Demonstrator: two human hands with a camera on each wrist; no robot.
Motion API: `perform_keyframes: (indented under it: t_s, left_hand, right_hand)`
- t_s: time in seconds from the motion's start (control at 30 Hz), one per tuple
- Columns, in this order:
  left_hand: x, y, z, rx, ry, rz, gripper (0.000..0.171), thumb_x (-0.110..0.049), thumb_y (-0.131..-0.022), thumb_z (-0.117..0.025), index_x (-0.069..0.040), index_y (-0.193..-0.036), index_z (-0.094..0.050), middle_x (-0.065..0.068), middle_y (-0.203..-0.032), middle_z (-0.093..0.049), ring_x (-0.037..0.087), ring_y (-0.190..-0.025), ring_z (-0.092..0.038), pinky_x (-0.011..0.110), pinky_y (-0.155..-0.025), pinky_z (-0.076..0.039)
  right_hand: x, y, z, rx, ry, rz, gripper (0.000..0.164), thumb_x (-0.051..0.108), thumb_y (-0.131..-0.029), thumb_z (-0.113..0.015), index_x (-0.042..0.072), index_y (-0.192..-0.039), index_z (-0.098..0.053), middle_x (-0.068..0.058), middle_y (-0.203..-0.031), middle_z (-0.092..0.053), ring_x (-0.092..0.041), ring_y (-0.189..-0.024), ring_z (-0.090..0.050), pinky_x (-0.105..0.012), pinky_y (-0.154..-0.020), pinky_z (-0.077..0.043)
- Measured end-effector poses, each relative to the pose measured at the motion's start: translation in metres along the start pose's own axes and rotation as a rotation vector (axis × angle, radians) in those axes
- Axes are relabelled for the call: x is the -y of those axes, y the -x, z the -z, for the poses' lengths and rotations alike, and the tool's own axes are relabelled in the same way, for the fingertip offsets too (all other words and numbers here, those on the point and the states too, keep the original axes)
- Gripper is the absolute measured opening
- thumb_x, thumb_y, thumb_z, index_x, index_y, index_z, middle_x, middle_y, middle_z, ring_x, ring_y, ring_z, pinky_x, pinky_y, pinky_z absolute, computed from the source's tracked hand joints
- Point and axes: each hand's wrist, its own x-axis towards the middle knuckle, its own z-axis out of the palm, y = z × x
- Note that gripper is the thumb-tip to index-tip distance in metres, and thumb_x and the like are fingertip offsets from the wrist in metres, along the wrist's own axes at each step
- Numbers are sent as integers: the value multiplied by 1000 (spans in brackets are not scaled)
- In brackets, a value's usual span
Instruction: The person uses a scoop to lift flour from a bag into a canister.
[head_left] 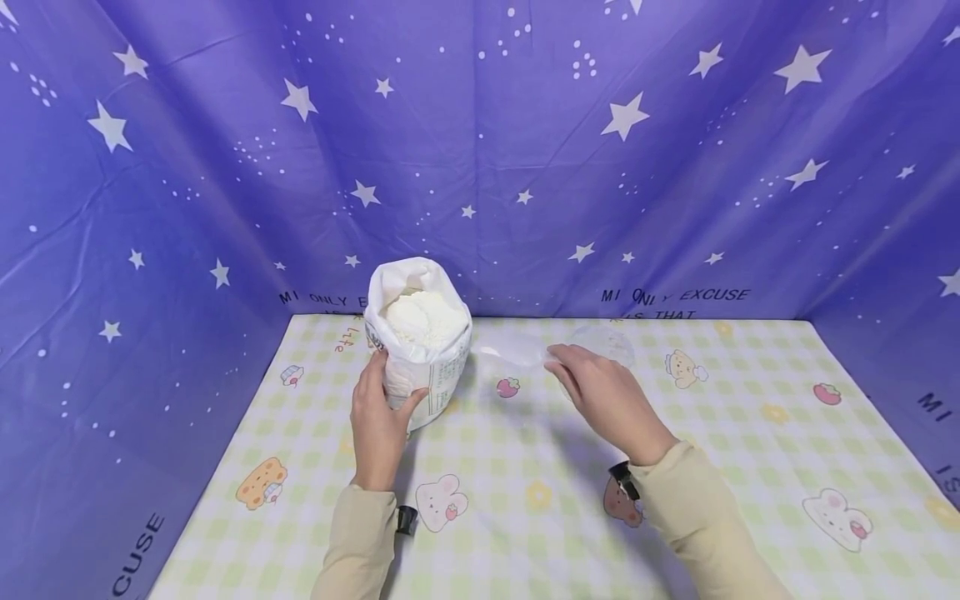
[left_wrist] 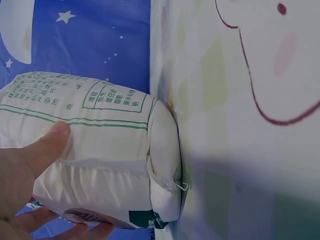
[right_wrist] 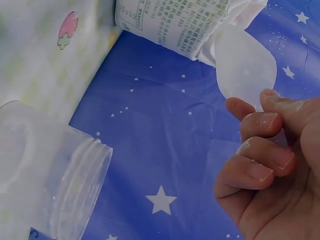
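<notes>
Scooping powder seems the step in hand. The bag stands by the tabletop's far edge, left of centre, gripped by the left hand. The right hand pinches a scoop between bag and jar; its load is unclear. Next calls, probably, for a level scoop and steady bag.

Bag: matt, cloth-like. Powder: matt. Scoop: smooth translucent plastic. Jar: glossy clear plastic. Curtain: smooth cloth.
</notes>
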Motion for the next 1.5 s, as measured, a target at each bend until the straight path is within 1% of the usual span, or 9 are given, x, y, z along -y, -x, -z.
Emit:
perform_keyframes:
  t_s: [0.2,0.43,0.67,0.83,0.9,1.07,1.17,1.3,1.5]
  left_hand:
    - [-1,1,-1,3,0,10,81,-20,-75,-86,-5,-144,-46,15,-150,-47,37,-135,-45,51,-115,-36]
    - [-3,1,-1,5,-10,16,81,-21,-76,-86,-5,-144,-46,15,-150,-46,37,-135,-44,51,-115,-35]
    - [-3,3,-1,5,-11,20,80,-20,-76,-86,-5,-144,-46,15,-150,-46,37,-135,-44,51,-115,-36]
    - [-2,4,-2,4,-8,16,80,-20,-77,-85,-4,-144,-46,16,-150,-46,38,-135,-45,51,-115,-36]
    - [-1,6,-1,3,-4,17,80,-19,-77,-85,-3,-144,-46,16,-150,-47,38,-134,-45,52,-114,-36]
    - [-1,7,0,3,0,33,81,-18,-77,-85,-3,-145,-45,17,-150,-46,39,-134,-44,53,-114,-36]
    - [-2,6,-1,3,-4,25,81,-18,-77,-85,-3,-146,-44,16,-151,-45,39,-135,-44,53,-114,-36]
    - [-2,4,-2,-1,-5,10,81,-18,-77,-85,-3,-146,-44,17,-150,-46,39,-134,-45,53,-113,-37]
    - [-3,5,-3,-5,-1,13,81,-18,-77,-85,-3,-145,-45,17,-150,-46,39,-134,-45,54,-113,-38]
  right_hand:
    - [1,-6,5,-26,28,30,33,26,-104,-52,3,-123,-65,-13,-116,-71,-32,-103,-69,-50,-84,-58]
    - [2,-12,10,-45,55,62,27,26,-104,-53,6,-117,-66,-7,-101,-72,-26,-86,-70,-47,-72,-58]
    - [4,-16,13,-43,82,78,30,26,-104,-53,5,-122,-65,-8,-104,-72,-27,-84,-70,-48,-70,-58]
    - [4,-19,13,-37,94,93,29,24,-103,-54,5,-123,-65,-8,-101,-71,-26,-76,-68,-45,-66,-58]
    - [5,-21,12,-23,92,91,29,24,-103,-54,6,-123,-65,-8,-104,-71,-26,-79,-69,-45,-67,-58]
    - [9,-27,10,9,91,92,31,26,-104,-52,6,-124,-64,-11,-118,-70,-31,-96,-70,-49,-77,-58]
    - [11,-30,11,5,104,110,30,25,-104,-53,7,-124,-64,-10,-113,-70,-31,-89,-70,-48,-72,-58]
    - [14,-34,13,-6,116,126,26,24,-103,-53,9,-121,-65,-6,-98,-68,-26,-72,-65,-44,-61,-54]
    - [19,-40,16,20,105,135,28,26,-104,-52,8,-120,-66,-7,-106,-70,-28,-88,-69,-46,-74,-58]
